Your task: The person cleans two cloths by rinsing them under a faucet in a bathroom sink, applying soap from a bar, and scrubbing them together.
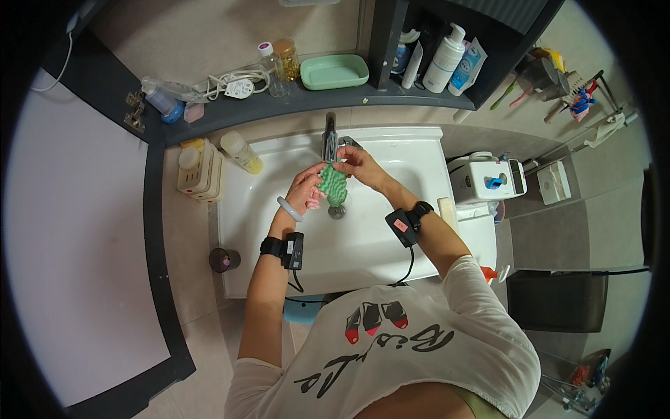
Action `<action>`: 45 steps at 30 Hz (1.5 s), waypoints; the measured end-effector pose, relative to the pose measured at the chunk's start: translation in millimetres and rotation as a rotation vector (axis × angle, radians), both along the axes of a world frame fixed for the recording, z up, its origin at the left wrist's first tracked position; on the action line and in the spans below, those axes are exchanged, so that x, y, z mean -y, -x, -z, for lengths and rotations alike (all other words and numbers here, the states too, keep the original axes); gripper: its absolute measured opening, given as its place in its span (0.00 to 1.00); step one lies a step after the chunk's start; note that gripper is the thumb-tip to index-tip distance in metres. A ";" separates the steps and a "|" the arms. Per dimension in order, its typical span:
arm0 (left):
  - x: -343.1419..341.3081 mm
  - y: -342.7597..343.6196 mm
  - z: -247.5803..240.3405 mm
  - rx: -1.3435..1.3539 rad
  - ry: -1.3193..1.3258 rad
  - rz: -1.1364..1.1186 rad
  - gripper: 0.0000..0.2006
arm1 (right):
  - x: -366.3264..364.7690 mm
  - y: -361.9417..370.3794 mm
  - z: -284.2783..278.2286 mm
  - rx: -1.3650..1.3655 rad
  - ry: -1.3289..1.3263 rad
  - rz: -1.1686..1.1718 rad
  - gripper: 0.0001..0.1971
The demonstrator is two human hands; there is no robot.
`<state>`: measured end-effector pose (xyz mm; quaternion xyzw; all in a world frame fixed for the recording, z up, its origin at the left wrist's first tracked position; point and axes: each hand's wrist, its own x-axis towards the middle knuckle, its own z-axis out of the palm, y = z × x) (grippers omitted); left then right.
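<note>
A green textured cloth (pixel 335 187) hangs under the chrome faucet (pixel 330 133), over the white sink (pixel 370 244). My left hand (pixel 305 190) grips its left edge with bent fingers, and a pale bangle circles that wrist. At the cloth's upper right edge, my right hand (pixel 360 166) pinches it close to the faucet's spout. The round metal drain (pixel 337 211) shows just below the cloth. Whether water is running cannot be made out. Each forearm wears a black strapped device with a cable.
A yellowish bottle (pixel 241 153) stands at the sink's back left corner, beside a cream box (pixel 201 171). On the shelf above are a green tray (pixel 335 72), jars and a white pump bottle (pixel 444 59). A white appliance (pixel 486 177) stands to the right.
</note>
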<state>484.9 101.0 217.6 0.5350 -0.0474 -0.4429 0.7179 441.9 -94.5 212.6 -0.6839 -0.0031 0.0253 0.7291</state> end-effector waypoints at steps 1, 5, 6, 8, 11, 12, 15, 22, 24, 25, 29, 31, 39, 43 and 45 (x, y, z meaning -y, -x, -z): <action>-0.8 -0.8 -1.0 0.000 0.000 0.000 0.21 | -0.2 -0.1 -0.5 0.003 -0.031 -0.014 0.08; 0.2 -1.0 -14.2 0.026 -0.091 0.097 0.21 | -1.8 0.2 -11.3 -0.011 0.062 -0.047 0.09; 1.3 -0.4 -17.6 0.059 -0.138 0.109 0.22 | -2.3 1.0 -16.0 -0.013 0.176 -0.004 0.08; 2.9 3.6 -18.5 0.213 -0.147 0.118 0.21 | -4.3 1.1 -20.5 -0.014 0.289 0.037 0.08; 6.6 8.1 -22.9 0.424 -0.228 0.103 0.18 | -2.2 -1.3 -21.0 0.209 0.703 0.049 0.06; 7.4 8.9 -24.4 0.480 -0.302 0.075 0.16 | -0.6 -1.6 -20.6 0.203 0.670 0.088 0.04; 1.3 -2.8 -23.9 0.424 -0.391 0.120 0.13 | 1.2 -0.7 -20.5 0.167 0.607 0.139 0.03; 2.2 -6.8 -20.3 0.484 -0.354 -0.011 0.09 | -3.9 3.5 -25.5 0.096 0.756 0.264 0.05; 10.5 -3.6 -19.6 0.337 -0.311 -0.146 0.09 | -9.3 1.4 -13.4 -0.063 0.356 0.294 0.06; 13.6 -1.9 -17.1 0.337 -0.311 -0.149 0.09 | -14.6 0.9 -11.8 -0.219 -0.049 0.307 0.07; 23.5 2.6 -6.3 0.181 -0.080 -0.268 0.11 | -27.5 5.3 -9.3 -0.229 -0.324 0.237 0.08; 24.2 3.9 -5.0 0.118 -0.052 -0.301 0.12 | -26.3 5.9 -3.6 -0.210 -0.306 0.201 0.08; 14.4 7.5 19.8 -0.034 -0.167 -0.163 0.21 | -14.6 10.9 17.1 -0.115 -0.253 0.254 0.08; 8.3 6.2 45.1 -0.348 0.098 0.011 0.24 | -15.1 16.5 8.5 -0.062 -0.226 0.120 0.07; 7.4 0.4 59.7 -0.395 0.088 -0.063 0.23 | -20.6 23.3 6.8 -0.070 -0.117 -0.022 0.07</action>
